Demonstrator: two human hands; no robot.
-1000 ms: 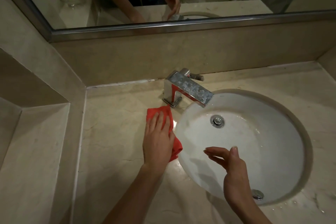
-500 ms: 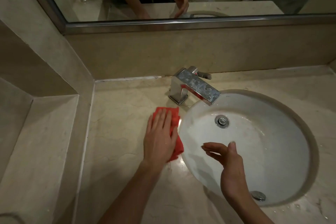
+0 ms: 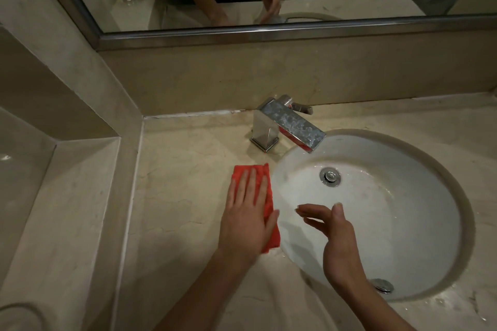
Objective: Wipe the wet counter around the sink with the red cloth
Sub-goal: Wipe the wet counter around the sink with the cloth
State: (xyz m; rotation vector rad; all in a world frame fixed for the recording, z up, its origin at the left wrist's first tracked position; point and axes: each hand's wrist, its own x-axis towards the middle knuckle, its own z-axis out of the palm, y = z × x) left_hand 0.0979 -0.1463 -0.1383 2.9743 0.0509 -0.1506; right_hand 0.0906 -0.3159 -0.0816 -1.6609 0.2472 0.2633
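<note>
A folded red cloth (image 3: 265,191) lies flat on the counter (image 3: 183,196), at nine o'clock from the sink (image 3: 403,223). The left hand (image 3: 248,219) presses it, fingers spread flat. The right hand (image 3: 336,239) hovers empty, fingers loosely open. The cloth looks soft, light, best pinned under the palm.

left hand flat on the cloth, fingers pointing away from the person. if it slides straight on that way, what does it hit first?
Most likely the faucet base. The left hand presses the red cloth beside the sink, with bare counter ahead; it could pass just left and reach the back wall.
</note>
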